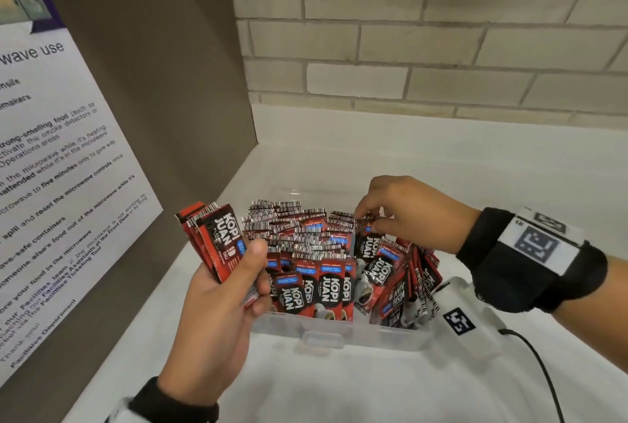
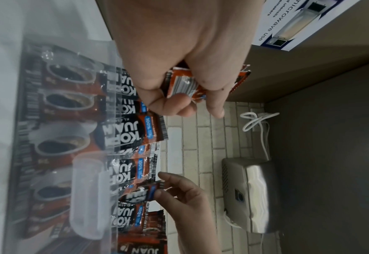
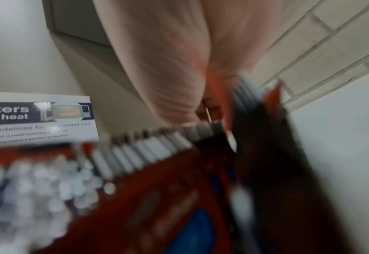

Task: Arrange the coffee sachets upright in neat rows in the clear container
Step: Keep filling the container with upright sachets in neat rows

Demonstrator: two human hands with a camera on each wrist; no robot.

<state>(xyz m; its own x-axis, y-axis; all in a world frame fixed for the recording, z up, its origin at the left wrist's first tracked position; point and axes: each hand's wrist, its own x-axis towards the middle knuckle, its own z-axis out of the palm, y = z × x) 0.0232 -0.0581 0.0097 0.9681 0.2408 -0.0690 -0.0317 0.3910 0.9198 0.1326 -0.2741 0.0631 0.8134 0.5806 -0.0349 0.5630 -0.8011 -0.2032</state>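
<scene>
A clear container (image 1: 339, 332) on the white counter is packed with red-and-black Kopi Juan coffee sachets (image 1: 306, 235). Most stand upright in rows; those on the right side (image 1: 404, 281) lean loosely. My left hand (image 1: 255, 274) is just left of the container and grips a bundle of sachets (image 1: 214, 239) fanned upward. My right hand (image 1: 367, 220) reaches over the back right of the container and pinches the top of one sachet (image 1: 368, 242). The left wrist view shows the left hand (image 2: 197, 103) curled round its bundle (image 2: 183, 84) and the right hand (image 2: 157, 188) pinching. The right wrist view is blurred.
A brown panel with a microwave-use poster (image 1: 68, 168) stands close on the left. A brick wall (image 1: 407, 49) runs behind the counter (image 1: 339, 388). A white device with a black cable (image 1: 465, 320) sits by the container's right corner. A steel appliance (image 2: 249, 194) stands at the wall.
</scene>
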